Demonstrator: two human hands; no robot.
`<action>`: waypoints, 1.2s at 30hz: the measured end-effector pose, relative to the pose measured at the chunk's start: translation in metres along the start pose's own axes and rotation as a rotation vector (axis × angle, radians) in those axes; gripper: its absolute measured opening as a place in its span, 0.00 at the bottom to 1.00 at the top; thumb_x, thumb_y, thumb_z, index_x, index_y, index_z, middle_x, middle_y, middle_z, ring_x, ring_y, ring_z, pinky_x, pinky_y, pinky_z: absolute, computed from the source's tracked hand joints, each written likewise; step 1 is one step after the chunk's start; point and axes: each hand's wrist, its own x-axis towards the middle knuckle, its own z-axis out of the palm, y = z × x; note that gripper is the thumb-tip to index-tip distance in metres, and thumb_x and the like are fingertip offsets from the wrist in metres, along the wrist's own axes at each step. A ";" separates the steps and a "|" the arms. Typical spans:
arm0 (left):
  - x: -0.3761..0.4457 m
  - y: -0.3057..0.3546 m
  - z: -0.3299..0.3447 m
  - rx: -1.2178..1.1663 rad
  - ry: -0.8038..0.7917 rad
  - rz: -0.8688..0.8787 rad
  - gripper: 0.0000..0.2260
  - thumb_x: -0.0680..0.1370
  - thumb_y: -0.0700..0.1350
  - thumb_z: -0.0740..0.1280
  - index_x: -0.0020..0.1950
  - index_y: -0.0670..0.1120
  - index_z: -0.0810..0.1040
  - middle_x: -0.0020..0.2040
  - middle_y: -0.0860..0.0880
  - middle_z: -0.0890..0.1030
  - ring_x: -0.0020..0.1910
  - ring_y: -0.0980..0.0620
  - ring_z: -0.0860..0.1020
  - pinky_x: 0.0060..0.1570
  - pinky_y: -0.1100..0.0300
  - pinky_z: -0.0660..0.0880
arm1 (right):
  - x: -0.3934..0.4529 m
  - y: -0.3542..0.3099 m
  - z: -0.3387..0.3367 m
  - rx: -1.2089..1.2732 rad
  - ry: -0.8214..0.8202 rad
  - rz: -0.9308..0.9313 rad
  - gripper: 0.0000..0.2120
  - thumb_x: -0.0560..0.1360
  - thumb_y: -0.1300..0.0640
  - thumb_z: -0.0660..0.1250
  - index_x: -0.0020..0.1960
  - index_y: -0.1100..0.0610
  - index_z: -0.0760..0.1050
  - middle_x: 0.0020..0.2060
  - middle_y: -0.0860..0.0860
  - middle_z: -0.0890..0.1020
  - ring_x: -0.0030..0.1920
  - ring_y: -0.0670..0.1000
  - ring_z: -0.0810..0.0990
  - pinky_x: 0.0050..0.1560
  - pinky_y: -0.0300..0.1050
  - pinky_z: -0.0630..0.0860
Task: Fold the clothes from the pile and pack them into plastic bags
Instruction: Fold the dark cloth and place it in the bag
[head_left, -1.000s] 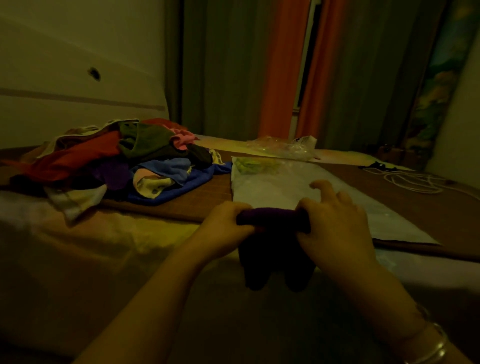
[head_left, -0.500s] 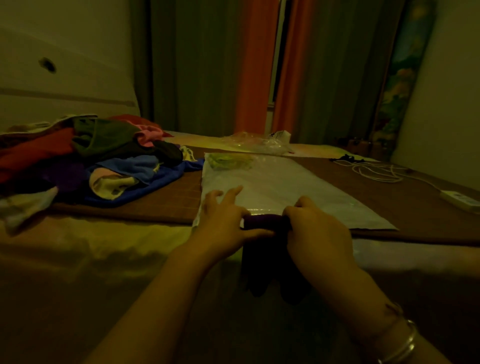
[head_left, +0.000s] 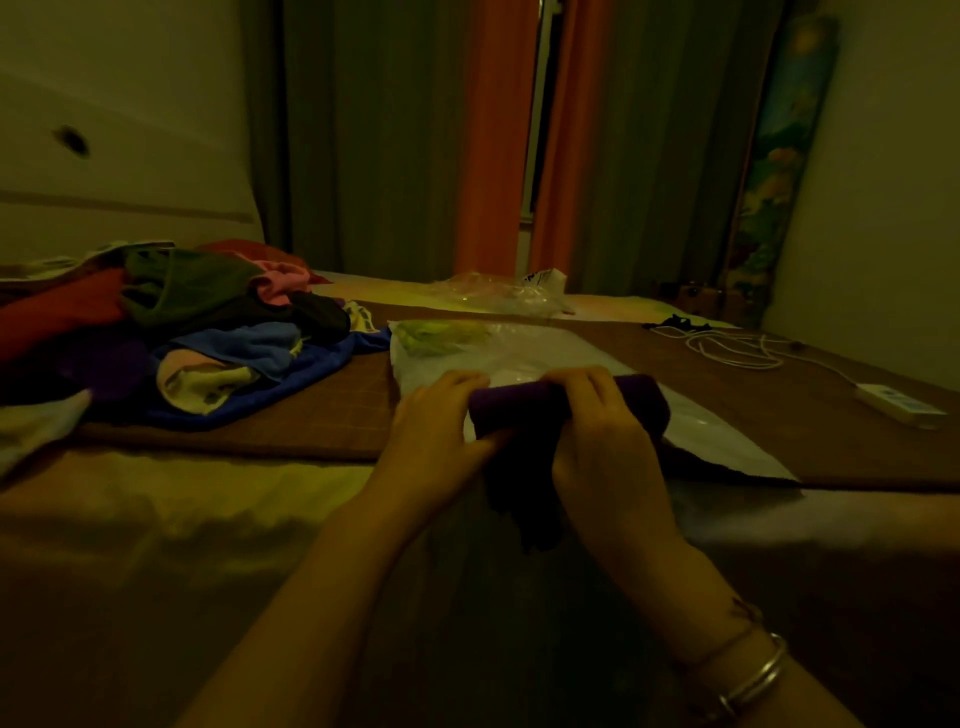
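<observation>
Brown matting (head_left: 291, 421) is covering the far half of the bed, and we are using it as our working surface because it lies flatter than the rumpled yellowish sheet (head_left: 208, 499) nearer to us. On its left the pile of clothes (head_left: 197, 332) is sitting in a loose heap of red, green, pink and blue pieces, close enough to reach but well apart from the packing spot, so nothing unfolded is straying into it.

Straight ahead we are keeping a large plastic bag (head_left: 717, 431) spread flat, its mouth apparently turned toward us, so a folded piece can slide in. Something pale green (head_left: 441, 335) is already lying at its far end, which we take for a garment packed earlier, though the dim light is making that hard to confirm.

We are holding the dark purple garment (head_left: 519, 410) over the bag's near end, folded into a thick bundle, its lower part hanging down off the bed edge. Our left hand (head_left: 441, 431) is gripping its left end, fingers curled over the top and thumb pressing beneath. Our right hand (head_left: 602, 431) is clamping the middle of the fold, fingers wrapped over the top edge. Both grips seem meant to keep the fold from springing open while we line it up with the bag.

Further right a white cable (head_left: 737, 351) and a small adapter (head_left: 901, 405) are lying out of the way, and crumpled spare bags (head_left: 498, 293) are waiting behind.
</observation>
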 end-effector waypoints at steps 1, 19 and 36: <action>-0.001 0.001 -0.002 0.007 0.011 0.004 0.25 0.74 0.50 0.70 0.70 0.48 0.70 0.68 0.51 0.71 0.67 0.51 0.68 0.68 0.49 0.65 | 0.001 -0.002 0.001 0.027 0.007 -0.020 0.15 0.74 0.67 0.61 0.60 0.60 0.73 0.58 0.54 0.76 0.46 0.48 0.78 0.37 0.27 0.70; -0.037 -0.013 -0.033 -0.159 0.010 0.155 0.12 0.74 0.33 0.67 0.44 0.50 0.83 0.59 0.58 0.78 0.50 0.69 0.75 0.47 0.76 0.70 | 0.028 0.007 0.046 -0.071 -0.371 0.548 0.05 0.78 0.59 0.56 0.46 0.56 0.70 0.42 0.54 0.76 0.42 0.55 0.75 0.44 0.48 0.72; -0.011 -0.050 -0.036 -0.615 0.006 -0.770 0.18 0.75 0.41 0.70 0.64 0.39 0.75 0.53 0.44 0.80 0.44 0.49 0.78 0.36 0.60 0.76 | 0.033 -0.007 0.073 0.376 -0.254 0.199 0.18 0.76 0.65 0.63 0.65 0.57 0.68 0.55 0.49 0.73 0.49 0.43 0.72 0.52 0.38 0.72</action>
